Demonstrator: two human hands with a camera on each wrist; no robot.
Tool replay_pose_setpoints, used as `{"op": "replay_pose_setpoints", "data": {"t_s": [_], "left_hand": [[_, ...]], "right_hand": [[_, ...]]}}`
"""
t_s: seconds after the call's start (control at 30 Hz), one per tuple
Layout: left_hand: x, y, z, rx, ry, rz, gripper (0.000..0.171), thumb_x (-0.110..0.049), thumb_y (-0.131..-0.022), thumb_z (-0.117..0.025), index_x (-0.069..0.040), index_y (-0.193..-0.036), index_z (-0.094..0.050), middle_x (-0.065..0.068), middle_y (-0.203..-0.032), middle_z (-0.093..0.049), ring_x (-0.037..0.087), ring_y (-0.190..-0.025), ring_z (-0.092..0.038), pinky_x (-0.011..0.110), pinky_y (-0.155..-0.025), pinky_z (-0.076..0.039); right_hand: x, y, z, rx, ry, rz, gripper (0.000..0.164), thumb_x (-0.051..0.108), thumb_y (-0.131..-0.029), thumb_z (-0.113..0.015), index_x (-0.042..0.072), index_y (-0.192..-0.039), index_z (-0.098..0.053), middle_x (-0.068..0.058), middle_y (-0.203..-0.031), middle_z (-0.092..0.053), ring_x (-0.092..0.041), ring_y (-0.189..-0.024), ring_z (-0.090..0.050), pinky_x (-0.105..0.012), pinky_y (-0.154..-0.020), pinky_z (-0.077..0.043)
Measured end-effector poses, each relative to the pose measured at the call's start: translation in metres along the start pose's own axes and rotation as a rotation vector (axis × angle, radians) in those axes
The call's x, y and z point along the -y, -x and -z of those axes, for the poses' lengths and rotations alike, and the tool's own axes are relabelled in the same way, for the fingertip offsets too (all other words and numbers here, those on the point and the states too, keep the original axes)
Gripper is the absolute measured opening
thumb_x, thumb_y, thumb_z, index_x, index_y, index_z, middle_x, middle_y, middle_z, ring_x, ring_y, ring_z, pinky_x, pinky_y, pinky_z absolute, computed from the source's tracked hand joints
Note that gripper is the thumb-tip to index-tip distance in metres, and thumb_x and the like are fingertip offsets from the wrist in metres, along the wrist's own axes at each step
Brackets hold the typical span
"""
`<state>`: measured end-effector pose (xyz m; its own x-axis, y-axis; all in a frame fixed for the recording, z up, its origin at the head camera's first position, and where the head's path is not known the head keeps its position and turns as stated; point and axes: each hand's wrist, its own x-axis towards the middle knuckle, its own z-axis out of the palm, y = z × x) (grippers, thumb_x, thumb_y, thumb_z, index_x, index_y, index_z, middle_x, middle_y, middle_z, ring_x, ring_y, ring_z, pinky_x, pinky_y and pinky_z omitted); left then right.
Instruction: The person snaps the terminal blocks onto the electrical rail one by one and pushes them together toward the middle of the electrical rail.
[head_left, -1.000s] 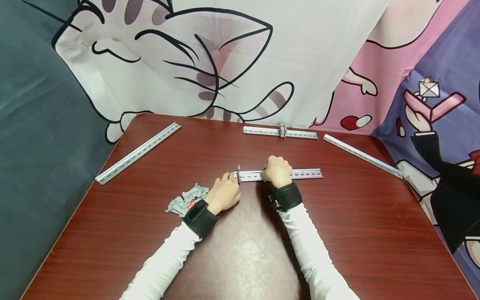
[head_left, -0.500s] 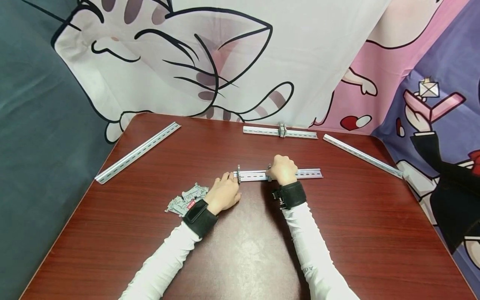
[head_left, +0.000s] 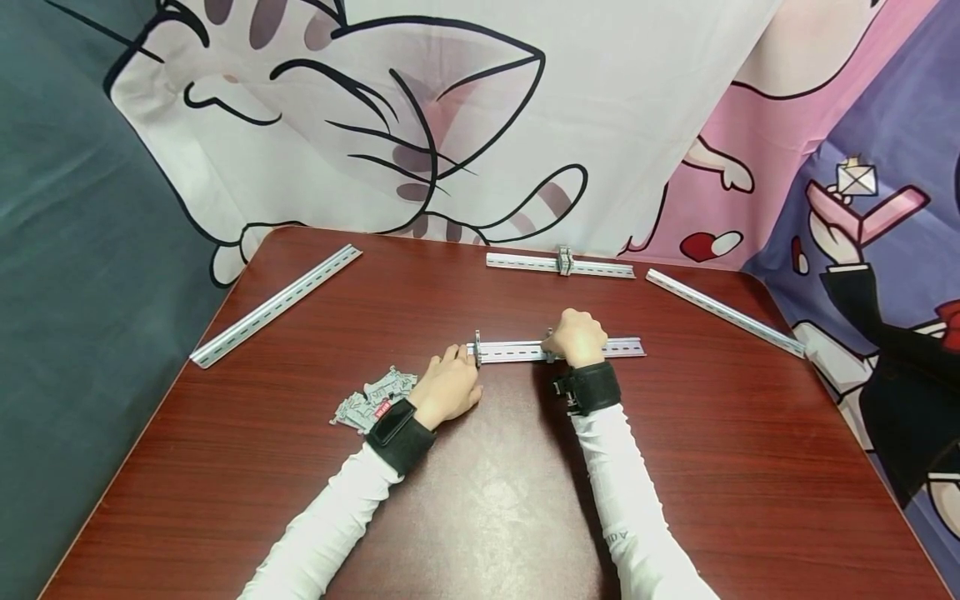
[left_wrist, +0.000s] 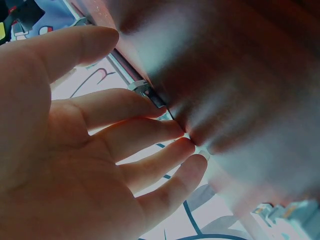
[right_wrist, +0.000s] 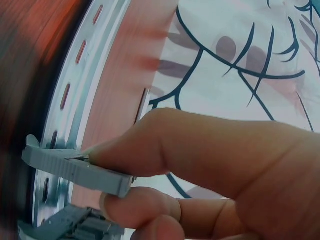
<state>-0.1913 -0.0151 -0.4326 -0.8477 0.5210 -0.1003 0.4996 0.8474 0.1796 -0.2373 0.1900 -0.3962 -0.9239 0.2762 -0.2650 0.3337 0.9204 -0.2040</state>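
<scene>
A slotted metal DIN rail (head_left: 517, 352) lies crosswise on the table before me. My left hand (head_left: 447, 389) is palm down at its left end, fingers extended and fingertips right at the rail beside a grey upright end bracket (head_left: 477, 347). My right hand (head_left: 576, 338) is over the middle of the rail. Its thumb and finger pinch a second grey end bracket (right_wrist: 75, 170) that sits across the rail in the right wrist view. Close beside that bracket is another grey piece (right_wrist: 75, 224), partly hidden by the fingers and cut off by the frame edge.
A heap of grey plastic parts (head_left: 367, 403) with a red bit lies by my left wrist. At the back is a shorter rail (head_left: 525, 262) carrying grey blocks (head_left: 565, 261). Slanted rails lie at left (head_left: 277, 304) and right (head_left: 726, 312). A printed curtain hangs behind the table.
The right hand has moved a little to the right along the rail, and the pinched grey end bracket has moved with it. Left hand, rail and left bracket have stayed in place.
</scene>
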Motion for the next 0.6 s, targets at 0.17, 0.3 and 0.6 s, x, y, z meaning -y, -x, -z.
{"op": "replay_pose_setpoints", "data": {"t_s": [0.17, 0.3, 0.6], "left_hand": [[0.0001, 0.0008, 0.0008, 0.002, 0.007, 0.0, 0.05, -0.028, -0.092, -0.061, 0.01, -0.125, -0.056, 0.024, -0.123, -0.055, 0.036, -0.117, -0.049, 0.049, -0.089, -0.045], [0.0006, 0.0014, 0.0014, 0.006, 0.01, -0.001, 0.052, -0.029, -0.093, -0.061, 0.011, -0.126, -0.055, 0.024, -0.125, -0.055, 0.036, -0.119, -0.049, 0.049, -0.09, -0.044], [0.0021, 0.0002, -0.0003, 0.011, 0.003, -0.003, 0.054, -0.029, -0.093, -0.061, 0.011, -0.128, -0.053, 0.025, -0.128, -0.054, 0.036, -0.122, -0.048, 0.049, -0.092, -0.045]], "right_hand": [[-0.004, -0.0023, 0.0015, 0.015, -0.006, -0.016, 0.048, 0.034, -0.076, -0.075, 0.002, -0.111, -0.066, -0.025, -0.119, -0.064, -0.042, -0.105, -0.063, -0.052, -0.08, -0.052], [-0.0064, -0.003, 0.0019, 0.016, -0.008, -0.009, 0.049, 0.035, -0.075, -0.076, 0.002, -0.11, -0.066, -0.025, -0.119, -0.064, -0.042, -0.105, -0.063, -0.052, -0.08, -0.052], [-0.0085, -0.0016, 0.0027, 0.018, -0.016, 0.007, 0.039, 0.036, -0.076, -0.074, 0.003, -0.095, -0.066, -0.023, -0.108, -0.066, -0.04, -0.099, -0.064, -0.051, -0.076, -0.053]]}}
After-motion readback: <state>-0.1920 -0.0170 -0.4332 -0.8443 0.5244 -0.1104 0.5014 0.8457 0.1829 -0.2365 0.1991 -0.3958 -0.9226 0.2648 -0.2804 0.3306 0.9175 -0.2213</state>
